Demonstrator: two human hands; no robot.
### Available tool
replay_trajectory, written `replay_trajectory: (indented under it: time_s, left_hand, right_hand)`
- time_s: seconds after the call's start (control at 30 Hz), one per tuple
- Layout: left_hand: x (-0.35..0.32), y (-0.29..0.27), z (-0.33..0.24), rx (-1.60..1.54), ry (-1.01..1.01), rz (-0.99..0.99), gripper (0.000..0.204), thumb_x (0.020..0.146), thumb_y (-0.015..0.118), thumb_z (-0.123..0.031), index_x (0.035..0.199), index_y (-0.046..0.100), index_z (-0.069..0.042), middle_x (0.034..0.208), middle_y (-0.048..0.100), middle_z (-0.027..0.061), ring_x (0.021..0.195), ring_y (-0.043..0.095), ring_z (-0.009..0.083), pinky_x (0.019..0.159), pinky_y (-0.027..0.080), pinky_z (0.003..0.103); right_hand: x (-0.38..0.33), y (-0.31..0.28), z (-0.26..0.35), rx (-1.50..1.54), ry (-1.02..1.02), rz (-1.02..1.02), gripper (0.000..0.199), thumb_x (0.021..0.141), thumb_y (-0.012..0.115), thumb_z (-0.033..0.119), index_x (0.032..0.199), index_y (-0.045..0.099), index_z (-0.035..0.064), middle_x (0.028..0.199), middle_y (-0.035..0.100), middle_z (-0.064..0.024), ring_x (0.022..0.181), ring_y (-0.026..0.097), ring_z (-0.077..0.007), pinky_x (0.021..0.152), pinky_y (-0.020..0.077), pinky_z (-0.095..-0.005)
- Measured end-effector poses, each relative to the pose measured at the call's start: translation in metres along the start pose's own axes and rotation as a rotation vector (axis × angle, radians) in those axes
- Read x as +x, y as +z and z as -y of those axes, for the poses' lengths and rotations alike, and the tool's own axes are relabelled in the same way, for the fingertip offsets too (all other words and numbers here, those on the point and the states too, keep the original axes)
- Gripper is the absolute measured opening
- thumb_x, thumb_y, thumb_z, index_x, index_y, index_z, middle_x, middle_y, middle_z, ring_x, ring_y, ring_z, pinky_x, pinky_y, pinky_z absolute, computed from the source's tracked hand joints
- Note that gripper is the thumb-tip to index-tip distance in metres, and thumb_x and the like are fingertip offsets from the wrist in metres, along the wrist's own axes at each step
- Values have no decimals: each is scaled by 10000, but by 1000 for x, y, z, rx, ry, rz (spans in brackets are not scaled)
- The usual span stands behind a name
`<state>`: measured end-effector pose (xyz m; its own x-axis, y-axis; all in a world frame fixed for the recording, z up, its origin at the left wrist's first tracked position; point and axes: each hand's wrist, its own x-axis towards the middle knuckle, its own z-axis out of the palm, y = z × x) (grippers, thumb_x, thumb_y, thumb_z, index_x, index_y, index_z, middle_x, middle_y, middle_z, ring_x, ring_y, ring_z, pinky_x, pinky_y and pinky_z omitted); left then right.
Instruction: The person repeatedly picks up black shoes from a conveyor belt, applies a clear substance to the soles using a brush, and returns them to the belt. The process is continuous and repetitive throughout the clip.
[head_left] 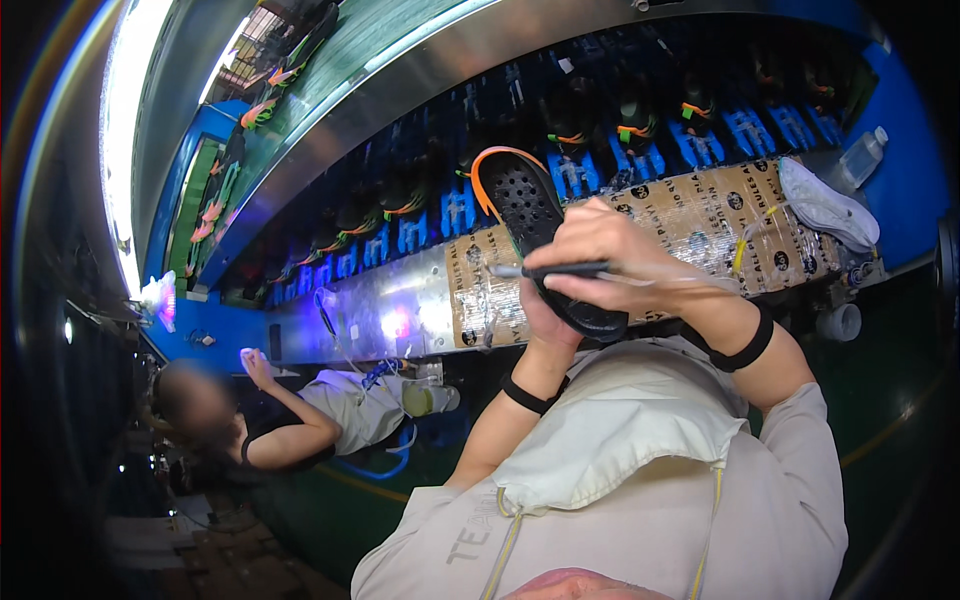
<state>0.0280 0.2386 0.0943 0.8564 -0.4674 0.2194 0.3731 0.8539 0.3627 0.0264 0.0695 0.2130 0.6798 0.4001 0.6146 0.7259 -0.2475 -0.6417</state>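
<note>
**Shoe sole held up and worked with a thin tool at the conveyor**

While the left hand is gripping a black shoe sole from underneath, its fingers closed around the lower end, the right hand is lying across the front of that sole, fingers curled and pinching a thin dark tool whose pale tip is pointing toward the person's left. The sole is being held upright in front of the chest, its perforated face turned to the camera and an orange rim showing along its upper end. Black bands are circling both wrists, and a pale apron is hanging below the forearms.

Just behind the hands, a long metal ledge patched with brown cardboard and clear tape is running along the conveyor line, where dark shoes with orange and green trim are sitting on blue holders. A white cloth is lying on the cardboard toward the right, with a clear plastic bottle near it. Well off to the left, another person is sitting beside the same ledge, one arm raised toward it.
</note>
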Motion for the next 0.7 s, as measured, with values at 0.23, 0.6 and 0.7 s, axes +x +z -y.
replay_trajectory:
  time_s: [0.23,0.6,0.7]
  left_hand:
    - [3,-7,-10,-32,-31,-288,707,1111,333,-625,1529,559,-101,1488,630,163,1367,625,344,1193,500,527]
    - [15,9,-34,-24,-8,-122,830,1047,396,-743,1516,556,-77,1424,629,237,1323,641,379,1140,543,547]
    - [23,9,-36,-110,-14,-19,838,1042,404,-745,1524,549,-76,1421,617,230,1315,616,390,1144,537,544]
  right_hand:
    - [-4,6,6,-182,-119,84,244,857,815,159,1094,813,100,886,713,-62,873,643,-277,817,447,-416]
    - [-4,-9,15,-44,-66,65,279,827,839,139,1100,803,96,856,680,-68,913,667,-290,974,501,-439]
    - [-5,-7,22,-241,-92,126,267,843,848,137,1103,800,103,890,695,-61,917,677,-289,977,497,-442]
